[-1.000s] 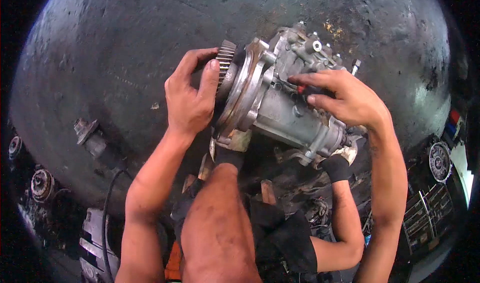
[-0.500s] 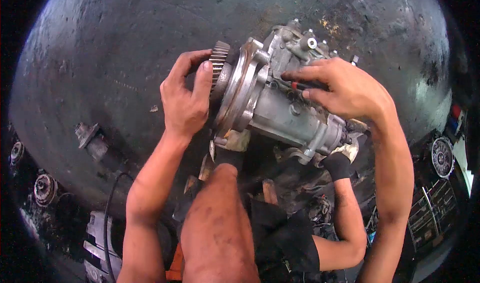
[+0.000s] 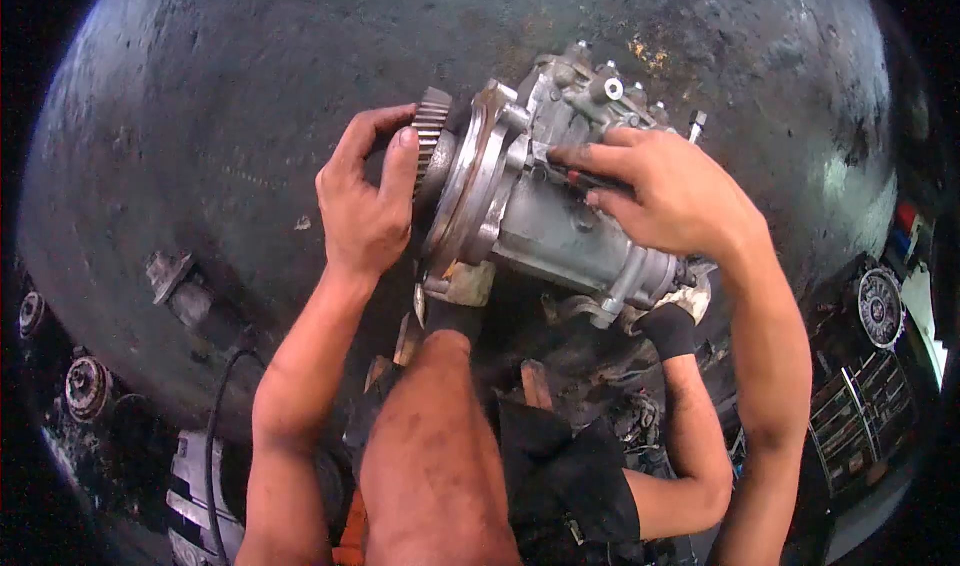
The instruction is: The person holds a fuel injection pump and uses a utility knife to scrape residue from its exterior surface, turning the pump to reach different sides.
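A grey metal pump (image 3: 560, 231), which looks like a fuel injection pump, lies tilted on the dark floor between my feet. My left hand (image 3: 365, 191) curls around the toothed gear (image 3: 431, 126) at its left end, thumb and fingers on the rim. Beside the gear is the pump's wide round flange (image 3: 470, 186). My right hand (image 3: 665, 186) is over the pump body, with a slim dark tool with a red band (image 3: 573, 177) between thumb and fingers. The fingertips are close to the body behind the flange; the palm hides most of the tool.
My feet, in dark socks (image 3: 668, 331), are close below the pump. A dirty cylindrical part (image 3: 180, 286) lies on the floor (image 3: 300, 56) to the left. Round discs (image 3: 88, 384) and a black cable (image 3: 212, 446) are at lower left; a clutch-like disc (image 3: 880, 309) is at right.
The pump and both hands appear slightly further left. My right hand has shifted left along the body with the tool. A metal end behind that hand shows more now.
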The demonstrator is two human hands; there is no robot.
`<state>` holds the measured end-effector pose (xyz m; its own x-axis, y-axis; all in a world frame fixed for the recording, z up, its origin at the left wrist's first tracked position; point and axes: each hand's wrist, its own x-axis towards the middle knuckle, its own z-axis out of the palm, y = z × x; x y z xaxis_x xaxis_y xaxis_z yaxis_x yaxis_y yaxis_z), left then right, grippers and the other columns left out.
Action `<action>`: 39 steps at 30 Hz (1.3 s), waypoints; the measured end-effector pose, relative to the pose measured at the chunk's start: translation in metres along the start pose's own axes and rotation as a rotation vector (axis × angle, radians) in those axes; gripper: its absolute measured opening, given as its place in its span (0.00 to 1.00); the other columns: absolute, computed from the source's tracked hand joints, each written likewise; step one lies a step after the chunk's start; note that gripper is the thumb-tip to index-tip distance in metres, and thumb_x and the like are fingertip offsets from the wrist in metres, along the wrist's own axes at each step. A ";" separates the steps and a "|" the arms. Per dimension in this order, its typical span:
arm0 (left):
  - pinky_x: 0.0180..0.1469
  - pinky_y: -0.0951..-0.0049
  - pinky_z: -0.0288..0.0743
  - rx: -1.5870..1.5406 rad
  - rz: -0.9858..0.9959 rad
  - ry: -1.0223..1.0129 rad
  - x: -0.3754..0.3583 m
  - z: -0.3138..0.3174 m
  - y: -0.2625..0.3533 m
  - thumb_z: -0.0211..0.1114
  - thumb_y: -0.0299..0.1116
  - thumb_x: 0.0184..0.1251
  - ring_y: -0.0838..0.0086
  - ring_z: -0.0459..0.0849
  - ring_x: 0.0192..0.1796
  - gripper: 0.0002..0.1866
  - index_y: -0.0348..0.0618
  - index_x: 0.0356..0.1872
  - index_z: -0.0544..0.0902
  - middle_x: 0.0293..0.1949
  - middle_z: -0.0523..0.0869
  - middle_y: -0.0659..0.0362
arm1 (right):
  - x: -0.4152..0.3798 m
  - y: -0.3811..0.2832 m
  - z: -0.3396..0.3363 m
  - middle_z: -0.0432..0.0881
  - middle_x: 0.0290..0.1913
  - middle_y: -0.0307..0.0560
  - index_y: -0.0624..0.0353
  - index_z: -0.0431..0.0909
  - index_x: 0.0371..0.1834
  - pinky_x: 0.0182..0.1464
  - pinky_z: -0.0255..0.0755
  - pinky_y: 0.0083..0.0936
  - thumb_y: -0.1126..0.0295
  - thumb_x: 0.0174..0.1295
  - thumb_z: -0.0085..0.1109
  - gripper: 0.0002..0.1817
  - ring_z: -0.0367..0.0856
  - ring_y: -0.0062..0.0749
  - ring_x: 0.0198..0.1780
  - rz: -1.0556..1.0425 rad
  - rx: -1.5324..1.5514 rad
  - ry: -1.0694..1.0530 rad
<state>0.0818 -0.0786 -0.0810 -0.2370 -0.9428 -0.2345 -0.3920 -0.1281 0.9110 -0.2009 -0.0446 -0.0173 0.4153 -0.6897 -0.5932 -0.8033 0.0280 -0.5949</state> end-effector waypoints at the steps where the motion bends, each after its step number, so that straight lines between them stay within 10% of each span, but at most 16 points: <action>1: 0.53 0.72 0.78 -0.004 0.009 0.004 0.003 0.001 -0.001 0.61 0.32 0.76 0.73 0.86 0.45 0.12 0.34 0.50 0.84 0.41 0.89 0.53 | 0.000 -0.002 -0.001 0.85 0.45 0.55 0.47 0.84 0.61 0.50 0.80 0.48 0.67 0.61 0.63 0.22 0.85 0.57 0.46 0.006 -0.021 0.024; 39: 0.53 0.72 0.79 0.000 0.020 0.008 0.005 0.002 0.002 0.63 0.31 0.75 0.73 0.88 0.45 0.12 0.33 0.50 0.84 0.41 0.90 0.51 | -0.002 -0.053 0.046 0.82 0.49 0.59 0.48 0.76 0.71 0.38 0.83 0.52 0.69 0.64 0.53 0.28 0.88 0.58 0.35 0.361 -0.228 0.238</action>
<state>0.0782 -0.0829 -0.0812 -0.2375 -0.9477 -0.2132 -0.3869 -0.1090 0.9157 -0.1400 -0.0115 -0.0093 0.0056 -0.8120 -0.5837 -0.9620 0.1549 -0.2248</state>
